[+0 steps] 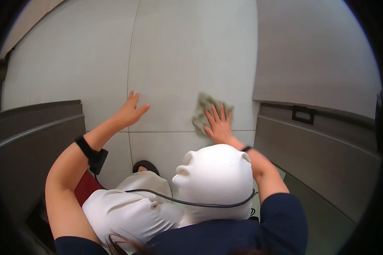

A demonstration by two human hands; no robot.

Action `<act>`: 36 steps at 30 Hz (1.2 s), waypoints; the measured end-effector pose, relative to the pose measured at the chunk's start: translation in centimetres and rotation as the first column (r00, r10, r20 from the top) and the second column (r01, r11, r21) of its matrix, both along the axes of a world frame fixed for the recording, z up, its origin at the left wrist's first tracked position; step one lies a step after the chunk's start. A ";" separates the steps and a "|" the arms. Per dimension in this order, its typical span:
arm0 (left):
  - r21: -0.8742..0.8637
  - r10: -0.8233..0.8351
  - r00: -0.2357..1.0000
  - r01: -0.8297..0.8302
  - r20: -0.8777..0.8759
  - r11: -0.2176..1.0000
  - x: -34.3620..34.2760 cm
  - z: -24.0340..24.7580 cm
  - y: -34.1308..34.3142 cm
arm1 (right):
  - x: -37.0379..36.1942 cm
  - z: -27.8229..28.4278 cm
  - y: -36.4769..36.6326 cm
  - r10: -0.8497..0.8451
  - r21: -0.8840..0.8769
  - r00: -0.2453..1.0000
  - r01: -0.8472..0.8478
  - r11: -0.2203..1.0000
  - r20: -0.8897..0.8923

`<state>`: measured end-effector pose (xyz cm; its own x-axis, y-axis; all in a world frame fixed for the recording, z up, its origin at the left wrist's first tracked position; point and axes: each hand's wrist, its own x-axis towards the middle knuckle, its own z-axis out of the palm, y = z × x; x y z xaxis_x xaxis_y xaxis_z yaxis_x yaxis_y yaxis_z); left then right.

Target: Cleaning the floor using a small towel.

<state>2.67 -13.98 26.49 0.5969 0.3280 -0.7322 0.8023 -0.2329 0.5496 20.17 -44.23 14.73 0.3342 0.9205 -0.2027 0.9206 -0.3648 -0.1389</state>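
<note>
A crumpled grey-green cloth (202,112) lies on the pale tiled floor (191,55). My right hand (220,125) presses on it from above, palm down with the fingers spread; part of the cloth is hidden under the palm. To the left, my left hand (133,111) is over the tiles with its fingers apart and nothing in them. Whether that hand touches the floor I cannot tell. A black strap with a small box (93,156) sits on my left forearm, and a dark band (246,148) circles my right wrist.
Grey panels stand at both sides: a dark one (38,127) at left and one with a black latch-like fitting (303,114) at right. My bent knees in white trousers (219,178) are close below the hands. A black cable (200,205) runs across them. A dark slipper (147,166) rests on the floor.
</note>
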 end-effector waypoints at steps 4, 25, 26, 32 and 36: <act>0.133 0.037 0.999 -0.032 -0.036 0.991 -2.2 -0.5 1.4 | 8.0 -0.7 10.7 -0.062 0.083 0.995 0.056 0.995 0.077; 0.504 -0.441 0.698 0.131 0.564 0.854 -4.6 -7.7 -3.5 | -5.5 1.6 8.4 -0.205 -0.074 0.978 0.202 0.977 -0.032; 0.537 -0.488 0.694 0.171 0.530 0.826 -4.5 -7.6 -4.3 | -6.4 2.3 10.4 -0.019 -0.064 0.994 0.012 0.998 -0.108; 0.718 -0.443 0.828 0.073 0.343 0.692 -5.9 -11.0 -6.0 | -5.9 3.5 11.9 -0.008 0.233 0.889 0.128 0.964 -0.457; 0.751 -0.381 0.872 0.024 0.307 0.660 -7.0 -11.0 -4.9 | -1.9 3.8 7.5 -0.145 0.204 0.976 0.177 0.963 -0.164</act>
<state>-4.30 -18.90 15.50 0.8860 0.4636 0.0008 0.4261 -0.8150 0.3926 18.29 -36.78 18.50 0.4630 0.8842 -0.0626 0.8158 -0.4527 -0.3599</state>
